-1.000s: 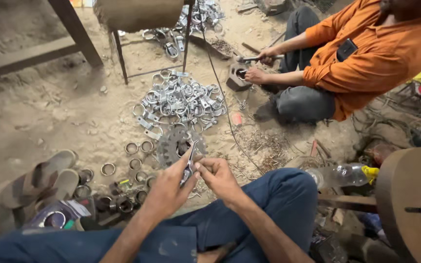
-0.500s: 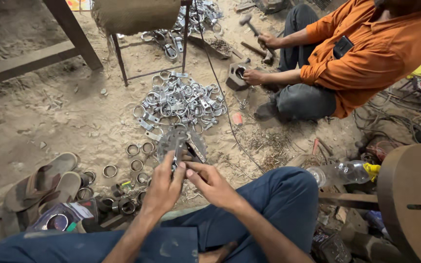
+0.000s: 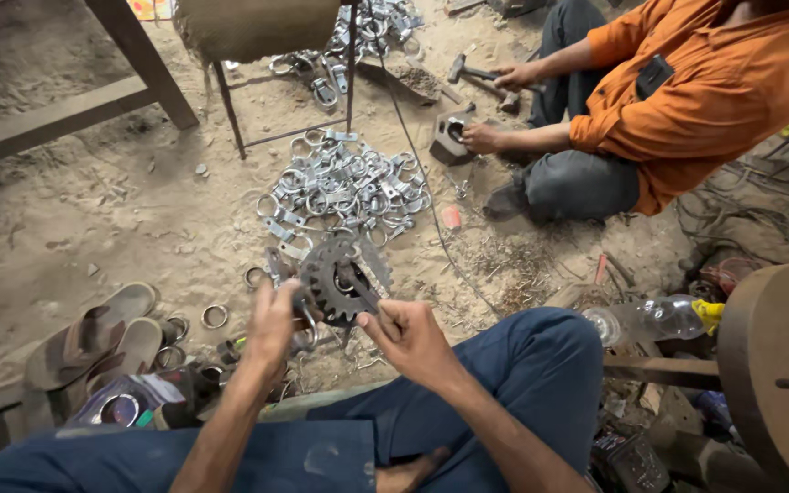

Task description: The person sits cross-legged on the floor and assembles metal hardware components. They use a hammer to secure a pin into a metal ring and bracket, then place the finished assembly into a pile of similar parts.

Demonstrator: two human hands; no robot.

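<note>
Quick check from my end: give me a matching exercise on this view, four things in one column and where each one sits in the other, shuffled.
Things:
1. toothed gear
2. pile of shiny metal clamps
3. sandals
4. plastic bottle

Places:
A. lying on the ground by the right knee
B. held up between the left hand and the right hand
C. on the sandy ground at the far left
D. heaped on the ground just beyond the gear

Pairs: 1-B, 2-D, 3-C, 4-A
</note>
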